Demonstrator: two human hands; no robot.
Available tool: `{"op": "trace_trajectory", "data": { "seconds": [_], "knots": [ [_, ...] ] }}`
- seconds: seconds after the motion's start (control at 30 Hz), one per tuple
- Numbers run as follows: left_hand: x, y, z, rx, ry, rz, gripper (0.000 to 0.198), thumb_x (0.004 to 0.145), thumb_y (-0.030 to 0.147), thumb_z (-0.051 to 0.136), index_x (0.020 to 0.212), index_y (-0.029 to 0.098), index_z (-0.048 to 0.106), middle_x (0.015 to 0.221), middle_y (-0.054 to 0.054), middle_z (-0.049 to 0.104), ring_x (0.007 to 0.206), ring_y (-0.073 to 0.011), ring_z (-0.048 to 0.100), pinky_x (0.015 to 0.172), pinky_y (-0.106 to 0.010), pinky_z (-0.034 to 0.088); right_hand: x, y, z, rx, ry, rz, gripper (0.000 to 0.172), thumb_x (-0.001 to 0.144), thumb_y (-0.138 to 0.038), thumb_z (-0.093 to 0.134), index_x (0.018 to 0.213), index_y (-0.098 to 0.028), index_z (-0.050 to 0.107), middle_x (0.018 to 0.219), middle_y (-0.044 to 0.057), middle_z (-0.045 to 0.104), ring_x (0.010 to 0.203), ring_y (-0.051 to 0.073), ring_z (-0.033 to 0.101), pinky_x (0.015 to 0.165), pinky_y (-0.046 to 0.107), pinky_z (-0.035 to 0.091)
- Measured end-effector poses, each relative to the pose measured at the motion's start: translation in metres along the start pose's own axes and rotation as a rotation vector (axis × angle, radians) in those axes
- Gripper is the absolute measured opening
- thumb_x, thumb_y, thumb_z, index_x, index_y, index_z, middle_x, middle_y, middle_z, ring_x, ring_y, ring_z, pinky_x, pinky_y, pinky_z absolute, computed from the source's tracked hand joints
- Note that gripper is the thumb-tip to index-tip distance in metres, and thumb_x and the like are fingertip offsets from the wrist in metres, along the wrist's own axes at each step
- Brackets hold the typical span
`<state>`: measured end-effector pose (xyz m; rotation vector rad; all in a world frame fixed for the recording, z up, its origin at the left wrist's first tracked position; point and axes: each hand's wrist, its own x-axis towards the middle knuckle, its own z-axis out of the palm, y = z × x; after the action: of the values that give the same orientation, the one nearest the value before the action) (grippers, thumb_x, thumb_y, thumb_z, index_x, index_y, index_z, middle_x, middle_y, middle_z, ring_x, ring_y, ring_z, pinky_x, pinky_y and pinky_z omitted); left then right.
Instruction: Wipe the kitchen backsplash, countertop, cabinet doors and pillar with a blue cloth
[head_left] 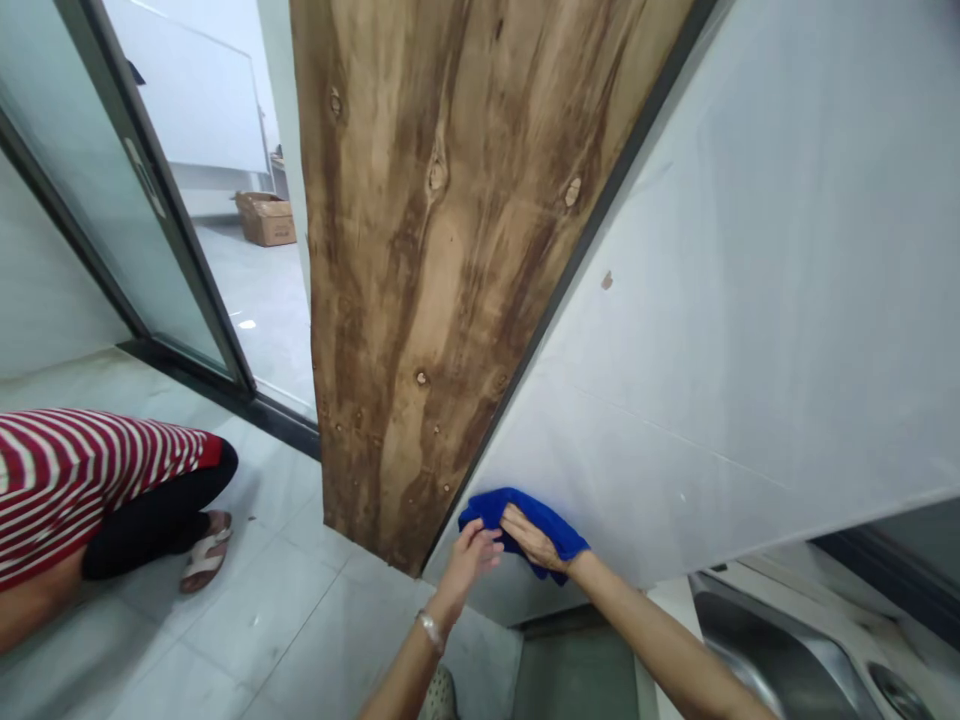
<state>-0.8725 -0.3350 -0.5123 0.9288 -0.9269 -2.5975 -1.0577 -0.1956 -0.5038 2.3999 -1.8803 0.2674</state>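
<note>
A blue cloth (559, 525) is pressed against the white wall panel (660, 430), close to the dark trim strip (555, 290) that edges it. My right hand (531, 538) lies on the cloth and holds it to the surface, partly wrapped by its folds. Just left of it is my left hand (472, 560), fingers apart and slightly bent, with nothing visible in them; whether its fingertips touch the cloth I cannot tell. A bracelet (431, 632) circles my left wrist.
A brown wood-grain board (450, 250) stands left of the trim. A person in a striped top (97, 470) crouches at the left. Behind are a sliding glass door (142, 180) and a cardboard box (268, 218). At lower right is a steel sink (780, 640).
</note>
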Motion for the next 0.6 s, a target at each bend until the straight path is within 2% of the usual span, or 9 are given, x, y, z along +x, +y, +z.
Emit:
{"op": "trace_trajectory", "data": {
  "seconds": [0.07, 0.13, 0.23, 0.37, 0.43, 0.53, 0.6],
  "knots": [
    [0.012, 0.000, 0.021, -0.048, 0.065, 0.081, 0.075, 0.070, 0.041, 0.088, 0.132, 0.017, 0.053, 0.123, -0.017, 0.068, 0.099, -0.0250, 0.072, 0.100, -0.043, 0.058, -0.002, 0.002, 0.004, 0.070, 0.063, -0.006, 0.061, 0.098, -0.004, 0.039, 0.159, -0.011, 0.042, 0.158, 0.017, 0.050, 0.154, 0.023, 0.040, 0.125, 0.044, 0.041],
    [0.017, 0.001, 0.031, -0.119, 0.116, 0.158, 0.083, 0.071, 0.039, 0.086, 0.140, 0.024, 0.044, 0.127, -0.012, 0.063, 0.104, -0.0198, 0.071, 0.101, -0.036, 0.057, -0.003, 0.002, 0.006, 0.176, 0.100, 0.026, 0.054, 0.101, -0.007, 0.039, 0.152, -0.016, 0.053, 0.153, 0.014, 0.057, 0.150, 0.022, 0.046, 0.123, 0.043, 0.045],
    [0.018, 0.007, 0.038, -0.239, 0.100, 0.175, 0.091, 0.067, 0.047, 0.087, 0.144, 0.031, 0.040, 0.128, -0.009, 0.061, 0.109, -0.0186, 0.068, 0.097, -0.033, 0.058, -0.002, -0.004, 0.002, 0.268, 0.076, 0.122, 0.050, 0.098, -0.009, 0.043, 0.142, -0.020, 0.063, 0.146, 0.012, 0.064, 0.143, 0.025, 0.054, 0.121, 0.045, 0.046],
    [0.015, 0.015, 0.047, -0.337, 0.096, 0.107, 0.080, 0.065, 0.063, 0.084, 0.127, 0.023, 0.053, 0.112, -0.010, 0.064, 0.095, -0.0181, 0.068, 0.087, -0.035, 0.061, 0.005, -0.026, -0.009, 0.298, 0.064, 0.195, 0.055, 0.086, -0.003, 0.045, 0.136, -0.015, 0.066, 0.148, 0.019, 0.060, 0.143, 0.027, 0.055, 0.119, 0.045, 0.049],
    [0.014, 0.016, 0.052, -0.337, 0.139, 0.099, 0.078, 0.061, 0.061, 0.089, 0.118, 0.021, 0.054, 0.099, -0.006, 0.063, 0.085, -0.0155, 0.065, 0.080, -0.031, 0.059, 0.011, -0.042, -0.017, 0.285, 0.086, 0.227, 0.057, 0.081, -0.002, 0.048, 0.133, -0.014, 0.066, 0.149, 0.020, 0.058, 0.143, 0.028, 0.054, 0.118, 0.048, 0.051],
    [0.013, 0.012, 0.058, -0.304, 0.217, 0.135, 0.085, 0.054, 0.053, 0.095, 0.120, 0.022, 0.052, 0.085, 0.001, 0.058, 0.075, -0.0118, 0.059, 0.068, -0.025, 0.053, 0.020, -0.065, -0.036, 0.226, 0.211, 0.241, 0.053, 0.081, -0.001, 0.049, 0.127, -0.017, 0.068, 0.143, 0.019, 0.062, 0.139, 0.030, 0.057, 0.112, 0.051, 0.056],
    [0.013, 0.008, 0.059, -0.269, 0.262, 0.172, 0.084, 0.055, 0.055, 0.094, 0.121, 0.022, 0.054, 0.088, 0.000, 0.060, 0.074, -0.0114, 0.058, 0.065, -0.023, 0.051, 0.024, -0.077, -0.058, 0.192, 0.361, 0.217, 0.052, 0.083, 0.001, 0.046, 0.125, -0.020, 0.069, 0.134, 0.015, 0.070, 0.129, 0.027, 0.066, 0.105, 0.044, 0.061]
  ]
}}
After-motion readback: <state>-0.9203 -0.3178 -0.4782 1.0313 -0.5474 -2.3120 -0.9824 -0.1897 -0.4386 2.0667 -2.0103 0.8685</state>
